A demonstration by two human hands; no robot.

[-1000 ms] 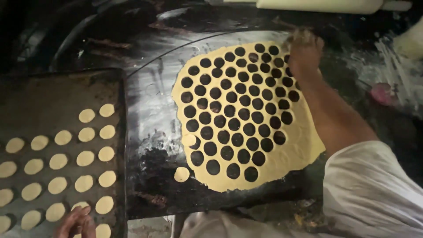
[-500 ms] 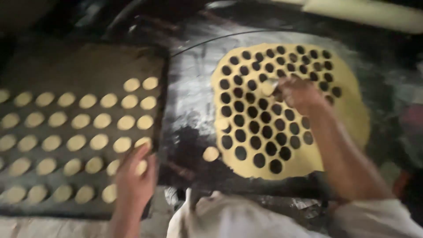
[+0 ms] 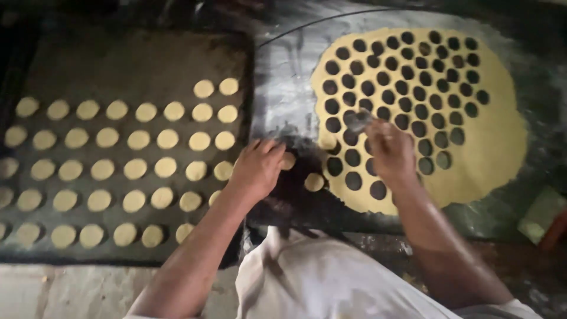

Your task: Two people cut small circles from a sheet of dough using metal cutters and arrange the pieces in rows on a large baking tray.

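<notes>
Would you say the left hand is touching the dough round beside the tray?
Touching. The head view shows the left hand with its fingertips over the dough round on the dark table, no gap visible.

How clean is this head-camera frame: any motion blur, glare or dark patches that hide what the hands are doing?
Head view: dim, soft overall. The right hand and the small cutter it holds are motion-smeared; the left hand is sharper. Pale sheen on the dark work surface beside the dough sheet. Top corners fall into shadow; dough rounds on the tray stay readable, though soft at the left edge.
</notes>
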